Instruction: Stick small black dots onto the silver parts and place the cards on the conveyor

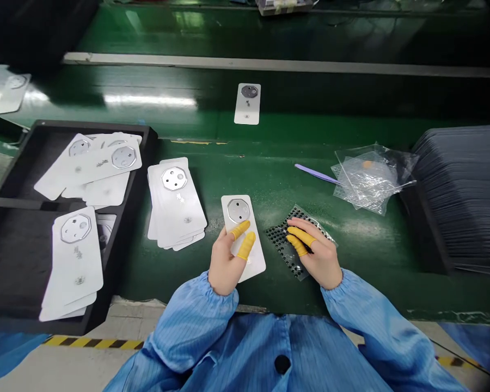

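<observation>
My left hand (226,265), with yellow finger cots on the thumb and a finger, holds a white phone back cover (256,265) flat against the green bench. The cover has a silver octagonal camera plate with holes at its far end. To its right, my right hand (320,260) is closed over a clear sheet of small black round stickers (288,255). Two yellow-capped fingertips meet on that sheet, and whether a single sticker sits between them is hidden. A stack of similar covers (175,218) lies left of my left hand.
More covers (77,256) rest in and over a black divided tray (118,256) at left. One cover (247,106) lies farther back. Purple tweezers (316,173) and crumpled clear plastic (367,182) are at right, beside a rack of dark sheets (461,190).
</observation>
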`<state>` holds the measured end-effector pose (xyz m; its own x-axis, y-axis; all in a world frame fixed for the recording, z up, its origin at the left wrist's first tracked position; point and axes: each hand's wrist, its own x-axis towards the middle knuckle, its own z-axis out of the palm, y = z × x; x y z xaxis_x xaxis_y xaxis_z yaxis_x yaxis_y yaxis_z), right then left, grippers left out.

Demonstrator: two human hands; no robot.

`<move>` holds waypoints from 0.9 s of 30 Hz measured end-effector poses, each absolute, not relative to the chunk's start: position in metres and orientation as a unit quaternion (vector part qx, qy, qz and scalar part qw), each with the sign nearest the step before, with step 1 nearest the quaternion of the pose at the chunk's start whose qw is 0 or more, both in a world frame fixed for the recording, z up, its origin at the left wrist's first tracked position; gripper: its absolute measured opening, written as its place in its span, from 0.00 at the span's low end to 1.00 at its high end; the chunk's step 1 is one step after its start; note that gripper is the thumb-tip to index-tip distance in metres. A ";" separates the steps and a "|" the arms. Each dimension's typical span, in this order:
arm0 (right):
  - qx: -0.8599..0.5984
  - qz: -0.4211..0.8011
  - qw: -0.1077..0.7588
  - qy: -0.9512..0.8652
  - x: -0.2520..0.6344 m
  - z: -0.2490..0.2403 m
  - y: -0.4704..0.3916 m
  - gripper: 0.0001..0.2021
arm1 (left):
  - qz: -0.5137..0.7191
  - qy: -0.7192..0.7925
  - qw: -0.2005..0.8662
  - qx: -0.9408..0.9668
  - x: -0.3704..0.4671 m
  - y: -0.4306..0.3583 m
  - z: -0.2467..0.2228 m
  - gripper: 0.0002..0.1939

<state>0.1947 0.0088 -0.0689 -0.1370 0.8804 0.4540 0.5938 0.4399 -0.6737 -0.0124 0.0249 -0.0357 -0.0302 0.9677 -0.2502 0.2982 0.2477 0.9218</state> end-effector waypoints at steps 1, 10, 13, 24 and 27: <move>-0.507 0.179 0.434 -0.723 0.194 -0.063 0.012 0.15 | 0.347 0.622 0.493 0.499 -0.011 0.024 -0.034 0.25; -0.459 0.165 0.443 -0.752 0.188 -0.035 0.020 0.19 | 0.342 0.535 0.666 0.391 0.017 0.015 -0.035 0.19; -0.413 0.183 0.405 -0.795 0.189 -0.042 0.013 0.20 | 0.347 0.541 0.653 0.400 0.016 0.014 -0.036 0.18; -0.425 0.207 0.395 -0.788 0.186 -0.057 0.009 0.17 | 0.336 0.512 0.464 0.640 0.012 0.013 -0.043 0.08; -0.430 0.216 0.398 -0.781 0.180 -0.066 0.010 0.14 | 0.317 0.510 0.419 0.682 0.010 0.013 -0.051 0.08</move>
